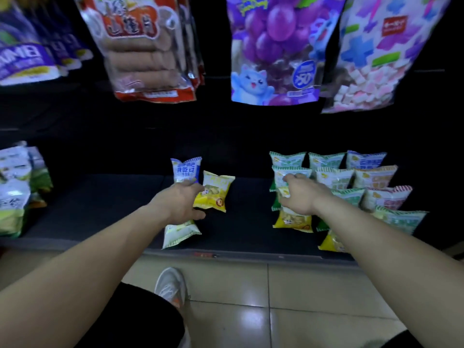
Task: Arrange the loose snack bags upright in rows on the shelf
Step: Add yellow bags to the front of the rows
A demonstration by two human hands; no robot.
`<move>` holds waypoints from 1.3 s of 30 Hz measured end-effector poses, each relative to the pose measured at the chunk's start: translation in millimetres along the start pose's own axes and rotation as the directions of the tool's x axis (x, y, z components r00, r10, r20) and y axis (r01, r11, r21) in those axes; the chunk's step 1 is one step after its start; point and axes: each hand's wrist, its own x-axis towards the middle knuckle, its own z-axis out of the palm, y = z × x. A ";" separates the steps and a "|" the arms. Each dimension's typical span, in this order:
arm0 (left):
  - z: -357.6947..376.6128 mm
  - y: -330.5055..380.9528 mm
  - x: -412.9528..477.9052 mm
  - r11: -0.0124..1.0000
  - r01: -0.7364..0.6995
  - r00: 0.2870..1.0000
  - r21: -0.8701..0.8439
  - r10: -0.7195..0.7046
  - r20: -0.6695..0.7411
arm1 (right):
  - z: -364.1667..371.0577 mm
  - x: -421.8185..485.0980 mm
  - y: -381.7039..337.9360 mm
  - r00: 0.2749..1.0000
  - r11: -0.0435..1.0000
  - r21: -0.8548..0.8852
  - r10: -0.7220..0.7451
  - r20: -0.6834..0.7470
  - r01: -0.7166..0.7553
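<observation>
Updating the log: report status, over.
Left hand grips blue bag upright. Right hand at green bag, grip unclear. Yellow bag, white bag loose by left hand.

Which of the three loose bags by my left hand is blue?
The blue bag, upright just beyond the left hand, farthest back; the yellow bag sits beside it, the white bag nearer the shelf edge.

Hanging red bag [148,54] reads 山楂片; small blue bag [186,169] reads 我吃过.

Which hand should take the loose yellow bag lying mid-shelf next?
Left. The left hand, though gripping the blue bag, sits right beside the yellow bag; the right hand is away at the rows.
</observation>
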 end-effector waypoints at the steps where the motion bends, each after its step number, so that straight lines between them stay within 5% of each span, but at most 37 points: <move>1: 5.3 -12.1 -3.3 1.000 0.024 0.999 -0.020 -0.023 0.026 | 4.3 2.5 -12.5 1.000 1.000 -0.003 -0.015 0.018 0.015; 10: 29.7 -90.0 4.0 0.968 0.151 0.985 -0.199 -0.130 0.115 | 86.5 64.5 -101.0 0.978 0.997 0.042 -0.065 0.198 0.058; 15: 37.5 -108.4 24.6 0.952 0.165 0.969 -0.257 -0.108 0.222 | 137.7 123.2 -127.2 0.960 0.977 0.211 -0.041 0.276 -0.019; 19: 33.5 -117.4 41.1 0.944 0.182 0.965 -0.274 -0.117 0.237 | 161.5 174.4 -134.4 0.968 0.886 0.433 0.063 0.244 -0.167; 23: 37.2 -118.4 52.7 0.936 0.190 0.965 -0.297 -0.123 0.230 | 173.1 213.3 -138.5 0.960 0.840 0.476 0.174 0.217 -0.260; 34: 43.0 -116.2 56.0 0.929 0.207 0.954 -0.308 -0.123 0.273 | 197.8 240.0 -139.4 0.956 0.682 0.675 0.147 0.252 -0.283; 39: 41.8 -110.7 58.0 0.925 0.192 0.962 -0.327 -0.111 0.251 | 193.7 229.0 -132.2 0.963 0.716 0.647 0.154 0.220 -0.263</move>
